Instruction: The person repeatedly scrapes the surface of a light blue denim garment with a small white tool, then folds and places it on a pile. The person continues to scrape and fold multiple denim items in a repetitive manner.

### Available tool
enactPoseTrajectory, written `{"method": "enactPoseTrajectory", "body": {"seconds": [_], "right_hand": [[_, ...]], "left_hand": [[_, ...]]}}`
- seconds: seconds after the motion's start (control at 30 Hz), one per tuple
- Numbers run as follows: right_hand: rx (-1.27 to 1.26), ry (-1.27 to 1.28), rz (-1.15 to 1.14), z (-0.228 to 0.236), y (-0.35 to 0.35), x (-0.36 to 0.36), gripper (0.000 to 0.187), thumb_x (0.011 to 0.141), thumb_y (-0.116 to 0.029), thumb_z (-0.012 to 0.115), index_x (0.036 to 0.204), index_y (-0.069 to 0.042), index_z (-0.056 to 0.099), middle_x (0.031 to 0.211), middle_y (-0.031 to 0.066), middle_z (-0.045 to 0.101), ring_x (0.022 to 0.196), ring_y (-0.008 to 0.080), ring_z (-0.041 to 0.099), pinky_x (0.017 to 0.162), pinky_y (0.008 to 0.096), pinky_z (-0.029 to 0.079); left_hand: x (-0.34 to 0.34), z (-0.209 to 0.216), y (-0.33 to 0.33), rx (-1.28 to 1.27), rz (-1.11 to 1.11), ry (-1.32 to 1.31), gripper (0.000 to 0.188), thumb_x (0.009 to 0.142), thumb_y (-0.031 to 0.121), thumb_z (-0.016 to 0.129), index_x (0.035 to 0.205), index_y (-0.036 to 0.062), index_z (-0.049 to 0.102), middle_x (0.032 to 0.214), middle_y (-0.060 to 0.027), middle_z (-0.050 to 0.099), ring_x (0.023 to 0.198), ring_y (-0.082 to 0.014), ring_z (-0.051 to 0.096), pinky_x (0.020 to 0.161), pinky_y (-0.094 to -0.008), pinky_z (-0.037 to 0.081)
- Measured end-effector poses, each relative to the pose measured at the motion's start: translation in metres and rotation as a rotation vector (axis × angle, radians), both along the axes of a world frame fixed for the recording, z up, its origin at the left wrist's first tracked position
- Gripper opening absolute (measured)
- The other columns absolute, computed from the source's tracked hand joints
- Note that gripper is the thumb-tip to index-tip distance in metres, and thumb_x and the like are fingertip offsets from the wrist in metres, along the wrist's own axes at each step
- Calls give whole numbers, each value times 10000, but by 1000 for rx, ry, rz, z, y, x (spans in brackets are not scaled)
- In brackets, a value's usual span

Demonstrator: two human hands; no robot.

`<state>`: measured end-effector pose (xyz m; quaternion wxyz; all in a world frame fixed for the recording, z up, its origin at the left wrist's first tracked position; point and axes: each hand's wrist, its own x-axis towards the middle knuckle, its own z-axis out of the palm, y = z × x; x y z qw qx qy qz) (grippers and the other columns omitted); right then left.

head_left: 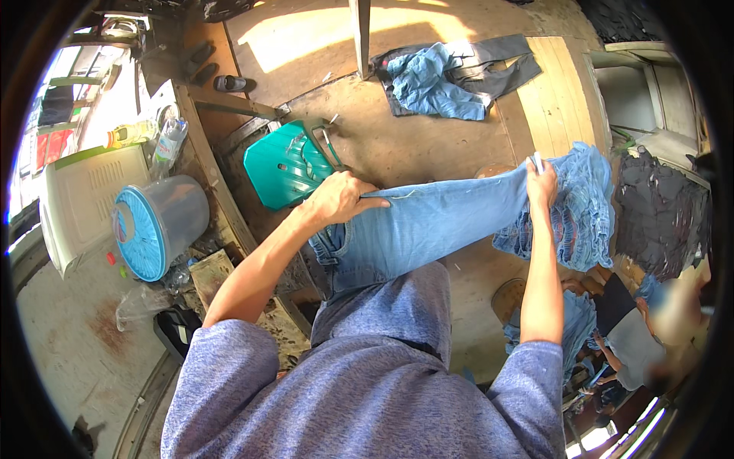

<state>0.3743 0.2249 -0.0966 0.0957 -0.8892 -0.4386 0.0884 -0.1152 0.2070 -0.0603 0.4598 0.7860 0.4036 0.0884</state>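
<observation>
A pair of light blue jeans (436,222) is stretched sideways in front of my body, partly over my lap. My left hand (344,200) is closed on its upper edge near the waistband, thumb pointing along the cloth. At the other end, my right hand (542,183) grips the leg by its hem. A small pale, shiny object (538,162) sticks up from the right fingers; its kind cannot be made out. Just beyond that hand lies a heap of crumpled blue denim (577,206), close to the hem.
A green plastic stool or chair (279,164) stands beyond my left hand. More jeans (432,80) lie on the floor ahead. On the left are a clear bucket with a blue lid (145,237) and a bottle (168,145). Dark folded cloth (661,210) is stacked right; another person (638,344) sits below it.
</observation>
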Motion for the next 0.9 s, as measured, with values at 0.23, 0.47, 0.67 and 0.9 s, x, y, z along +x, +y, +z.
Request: {"method": "enactPoseTrajectory", "body": {"seconds": [0.23, 0.47, 0.67, 0.9], "right_hand": [[68, 524, 356, 115, -94, -192, 235, 1147, -294, 548, 1149, -60, 563, 851, 172, 716, 675, 354, 691, 619, 479, 534], [316, 296, 793, 76, -125, -311, 214, 949, -115, 787, 1160, -85, 773, 788, 32, 754, 601, 201, 687, 564, 342, 565], [275, 258, 727, 74, -125, -321, 181, 945, -145, 782, 1120, -95, 779, 787, 42, 755, 595, 200, 675, 568, 345, 562], [211, 251, 699, 80, -118, -329, 97, 939, -136, 772, 1032, -107, 773, 749, 76, 755, 580, 250, 710, 546, 378, 568]], "left_hand": [[-20, -7, 26, -235, -184, -51, 599, 950, 508, 780, 1068, -80, 786, 910, -283, 760, 890, -438, 752, 792, -481, 591], [-18, -20, 24, 33, -75, -263, 493, 962, 404, 802, 798, -45, 682, 743, -217, 668, 689, -434, 653, 634, -489, 507], [-17, -18, 20, -11, -11, -227, 483, 944, 363, 829, 742, -34, 646, 692, -207, 641, 659, -428, 640, 611, -498, 497], [-17, -18, 19, -45, -17, -150, 464, 939, 381, 825, 803, -51, 720, 747, -257, 687, 739, -470, 683, 668, -507, 560]]}}
